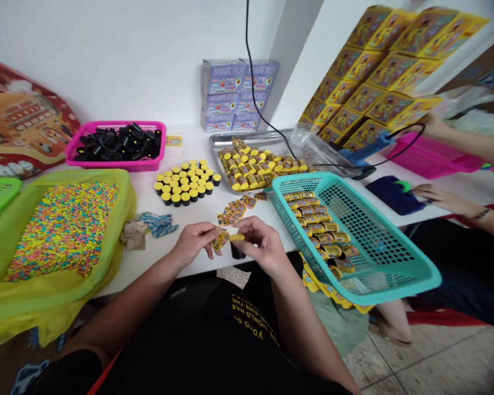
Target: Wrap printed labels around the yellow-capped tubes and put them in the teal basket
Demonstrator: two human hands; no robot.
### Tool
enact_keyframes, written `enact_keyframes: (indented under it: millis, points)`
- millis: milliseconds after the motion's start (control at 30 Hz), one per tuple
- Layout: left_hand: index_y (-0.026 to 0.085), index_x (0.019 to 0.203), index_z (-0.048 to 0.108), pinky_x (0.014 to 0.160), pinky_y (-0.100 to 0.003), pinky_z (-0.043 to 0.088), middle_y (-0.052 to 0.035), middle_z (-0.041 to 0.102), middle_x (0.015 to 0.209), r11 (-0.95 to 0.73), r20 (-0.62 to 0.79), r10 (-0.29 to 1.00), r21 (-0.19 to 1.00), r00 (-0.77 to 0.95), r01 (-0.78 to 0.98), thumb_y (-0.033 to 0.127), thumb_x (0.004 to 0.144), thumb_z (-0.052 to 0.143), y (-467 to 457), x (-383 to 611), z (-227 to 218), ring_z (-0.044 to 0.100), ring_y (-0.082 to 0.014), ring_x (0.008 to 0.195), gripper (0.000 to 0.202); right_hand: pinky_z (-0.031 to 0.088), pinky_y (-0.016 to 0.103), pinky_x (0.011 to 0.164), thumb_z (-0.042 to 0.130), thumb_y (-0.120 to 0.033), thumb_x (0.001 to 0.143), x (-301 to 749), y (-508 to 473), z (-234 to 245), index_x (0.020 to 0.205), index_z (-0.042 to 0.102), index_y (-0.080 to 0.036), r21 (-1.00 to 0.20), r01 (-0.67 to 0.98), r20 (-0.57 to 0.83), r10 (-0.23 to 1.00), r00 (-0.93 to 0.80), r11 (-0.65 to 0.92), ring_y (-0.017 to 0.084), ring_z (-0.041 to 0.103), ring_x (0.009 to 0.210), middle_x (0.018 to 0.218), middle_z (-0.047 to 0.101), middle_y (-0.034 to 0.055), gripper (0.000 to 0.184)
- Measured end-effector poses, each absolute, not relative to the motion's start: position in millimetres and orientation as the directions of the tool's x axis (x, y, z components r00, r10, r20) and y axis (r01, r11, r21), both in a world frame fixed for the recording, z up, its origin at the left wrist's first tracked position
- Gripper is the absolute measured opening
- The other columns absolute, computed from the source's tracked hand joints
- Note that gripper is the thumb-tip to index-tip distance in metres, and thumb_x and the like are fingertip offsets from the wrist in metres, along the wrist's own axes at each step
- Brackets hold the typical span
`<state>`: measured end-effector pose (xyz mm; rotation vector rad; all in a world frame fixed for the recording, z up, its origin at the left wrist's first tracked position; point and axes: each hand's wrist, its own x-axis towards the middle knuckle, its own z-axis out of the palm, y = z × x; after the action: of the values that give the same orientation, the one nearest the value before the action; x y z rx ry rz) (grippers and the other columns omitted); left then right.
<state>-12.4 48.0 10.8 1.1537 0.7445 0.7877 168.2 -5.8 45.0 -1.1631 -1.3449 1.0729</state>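
My left hand (195, 240) pinches a small printed label sticker (221, 239) at the table's front edge. My right hand (260, 243) is closed on a little black tube with a yellow cap (237, 245); the label touches the tube. Just beyond my hands lies a loose pile of the same labels (235, 210). Farther back stands a cluster of several yellow-capped black tubes (187, 183). A teal basket (395, 263) to my right holds several labelled tubes (321, 227).
A yellow-lined bin of coloured candy beads (63, 227) sits at left, a pink basket of black tubes (117, 144) behind it. A metal tray (220, 141) holds labelled tubes. Purple boxes (239, 94) and yellow boxes (379, 71) are stacked behind. Another person's hands (440, 198) work at right.
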Motion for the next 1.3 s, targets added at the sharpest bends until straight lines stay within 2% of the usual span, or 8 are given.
enact_keyframes:
  millis: [100, 200, 467, 667, 833, 967, 1133, 1300]
  points:
    - [0.012, 0.090, 0.073, 0.041, -0.025, 0.052, -0.0101, 0.071, 0.079, 0.207, -0.090, 0.826, 0.967, 0.557, -0.151, 0.047, 0.074, 0.074, 46, -12, 11, 0.069, -0.0207, 0.055, 0.039, 0.034, 0.021, 0.040, 0.075, -0.033, 0.070, 167, 0, 43, 0.087, 0.063, -0.020, -0.980, -0.129, 0.130, 0.975, 0.178, 0.154, 0.008, 0.047, 0.046, 0.067, 0.060, -0.0029, 0.024]
    - [0.012, 0.090, 0.073, 0.046, -0.027, 0.054, -0.0098, 0.071, 0.080, 0.205, -0.074, 0.811, 0.965, 0.581, -0.163, 0.045, 0.075, 0.074, 45, -11, 8, 0.069, -0.0205, 0.058, 0.037, 0.034, 0.021, 0.038, 0.074, -0.034, 0.071, 162, 4, 39, 0.086, 0.063, -0.021, -0.967, -0.198, 0.115, 0.966, 0.232, 0.162, 0.008, 0.046, 0.043, 0.063, 0.059, -0.0039, 0.023]
    - [0.013, 0.091, 0.072, 0.054, -0.030, 0.055, -0.0077, 0.069, 0.081, 0.246, -0.063, 0.802, 0.941, 0.594, -0.232, 0.036, 0.074, 0.076, 43, -7, 1, 0.067, -0.0191, 0.063, 0.029, 0.041, 0.022, 0.045, 0.078, -0.037, 0.070, 155, 5, 37, 0.079, 0.060, -0.020, -0.983, -0.068, 0.149, 0.955, 0.256, 0.172, 0.008, 0.052, 0.049, 0.066, 0.063, -0.0026, 0.026]
    - [0.014, 0.088, 0.072, 0.056, -0.026, 0.053, -0.0030, 0.067, 0.076, 0.187, -0.036, 0.825, 0.959, 0.564, -0.212, 0.023, 0.060, 0.085, 43, -5, 4, 0.061, -0.0149, 0.066, 0.032, 0.040, 0.024, 0.046, 0.078, -0.039, 0.071, 152, 3, 37, 0.079, 0.061, -0.021, -0.968, 0.095, 0.248, 0.930, 0.273, 0.231, 0.009, 0.046, 0.048, 0.056, 0.054, -0.0051, 0.025]
    - [0.014, 0.090, 0.072, 0.055, -0.026, 0.052, -0.0027, 0.067, 0.078, 0.186, -0.046, 0.826, 0.963, 0.561, -0.195, 0.020, 0.058, 0.085, 45, -5, 3, 0.059, -0.0140, 0.065, 0.035, 0.036, 0.022, 0.039, 0.079, -0.040, 0.070, 154, 5, 35, 0.080, 0.061, -0.021, -0.984, -0.028, 0.163, 0.948, 0.274, 0.177, 0.008, 0.043, 0.041, 0.053, 0.052, -0.0074, 0.027]
    - [0.014, 0.091, 0.071, 0.055, -0.026, 0.051, -0.0033, 0.068, 0.079, 0.196, -0.040, 0.824, 0.956, 0.566, -0.217, 0.020, 0.060, 0.084, 44, -5, 3, 0.062, -0.0148, 0.066, 0.034, 0.036, 0.021, 0.036, 0.079, -0.040, 0.070, 153, 6, 30, 0.080, 0.061, -0.022, -0.980, -0.078, 0.154, 0.940, 0.303, 0.185, 0.007, 0.042, 0.039, 0.054, 0.053, -0.0075, 0.027]
    - [0.013, 0.092, 0.069, 0.052, -0.026, 0.048, -0.0037, 0.066, 0.076, 0.252, -0.066, 0.809, 0.937, 0.584, -0.243, 0.026, 0.066, 0.082, 43, -4, 3, 0.065, -0.0166, 0.061, 0.032, 0.035, 0.020, 0.038, 0.080, -0.038, 0.070, 150, 6, 22, 0.081, 0.062, -0.021, -0.967, -0.120, 0.180, 0.934, 0.309, 0.226, 0.006, 0.042, 0.040, 0.056, 0.056, -0.0069, 0.028]
    - [0.012, 0.085, 0.068, 0.050, -0.026, 0.046, -0.0032, 0.063, 0.070, 0.325, -0.129, 0.781, 0.919, 0.611, -0.223, 0.033, 0.069, 0.081, 43, -1, 2, 0.063, -0.0162, 0.058, 0.029, 0.035, 0.019, 0.038, 0.083, -0.037, 0.065, 151, 8, 21, 0.076, 0.059, -0.020, -0.978, -0.127, 0.129, 0.957, 0.259, 0.166, 0.006, 0.042, 0.039, 0.052, 0.054, -0.0079, 0.031]
